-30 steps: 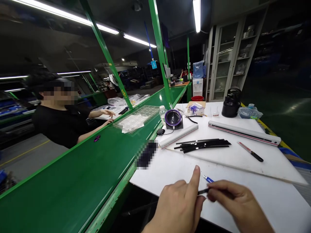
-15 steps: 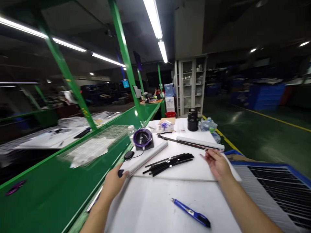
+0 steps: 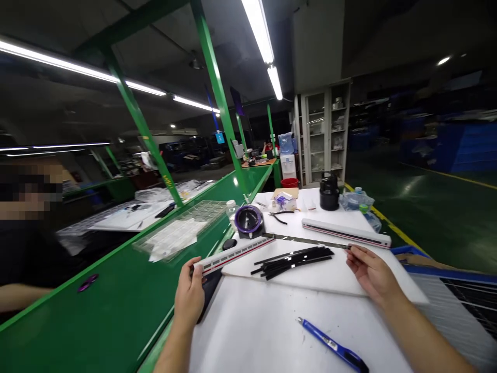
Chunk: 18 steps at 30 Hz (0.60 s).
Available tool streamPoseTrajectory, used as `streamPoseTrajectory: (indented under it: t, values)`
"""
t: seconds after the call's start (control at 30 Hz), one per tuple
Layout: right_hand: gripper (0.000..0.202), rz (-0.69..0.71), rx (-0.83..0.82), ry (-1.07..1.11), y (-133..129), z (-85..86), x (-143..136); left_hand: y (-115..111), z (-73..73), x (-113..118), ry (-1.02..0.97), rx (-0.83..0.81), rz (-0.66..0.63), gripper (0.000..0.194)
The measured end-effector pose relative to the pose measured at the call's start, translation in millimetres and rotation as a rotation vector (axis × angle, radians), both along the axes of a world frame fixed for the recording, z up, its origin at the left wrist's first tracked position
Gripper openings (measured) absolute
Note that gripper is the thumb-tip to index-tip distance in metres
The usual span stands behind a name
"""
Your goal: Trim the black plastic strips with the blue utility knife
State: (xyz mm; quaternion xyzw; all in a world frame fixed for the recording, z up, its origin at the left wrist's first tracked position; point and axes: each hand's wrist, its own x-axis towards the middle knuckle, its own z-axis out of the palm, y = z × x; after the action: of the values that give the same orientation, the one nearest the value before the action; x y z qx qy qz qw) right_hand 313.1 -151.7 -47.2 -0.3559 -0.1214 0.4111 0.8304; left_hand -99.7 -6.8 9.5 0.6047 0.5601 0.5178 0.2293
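My left hand (image 3: pixel 189 290) grips the near end of a model train car (image 3: pixel 236 252), white with a row of windows and a red stripe. The car is raised and points away to the right. In my right hand (image 3: pixel 375 274), thumb and fingers pinch one end of a long thin dark strip (image 3: pixel 306 240). The strip's far end reaches close to the far end of the held car; I cannot tell whether they touch. Below it, a bundle of black strips (image 3: pixel 293 261) lies on a white foam sheet (image 3: pixel 349 282). A second train car (image 3: pixel 345 233) rests behind the strip.
A blue utility knife (image 3: pixel 332 344) lies in front. Farther back are pliers (image 3: pixel 281 216), a purple-rimmed round device (image 3: pixel 248 220), a black canister (image 3: pixel 329 191) and plastic bottles (image 3: pixel 355 199). Left stands a green partition (image 3: pixel 116 305), with another person (image 3: pixel 23 248) beyond it.
My left hand has lifted and turned the train car, so its windowed side shows. My right hand has drawn the strip nearer, away from the pliers. The view has swung left, showing a person.
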Motion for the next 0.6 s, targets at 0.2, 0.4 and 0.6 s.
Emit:
streamPoseTrajectory:
  t: [0.2, 0.4, 0.6]
  values:
    - [0.047, 0.138, -0.080, 0.020, -5, -7.0, -37, -46, 23.7, 6, -0.423, 0.054, 0.045, 0.030]
    - [0.053, 0.216, -0.175, -0.044, -15, -9.4, -65, -73, 25.1, 25, -0.404, 0.132, -0.041, 0.025]
    - [0.053, 0.215, -0.194, -0.118, -19, -0.5, -77, -81, 17.6, 35, -0.451, 0.206, -0.115, 0.027]
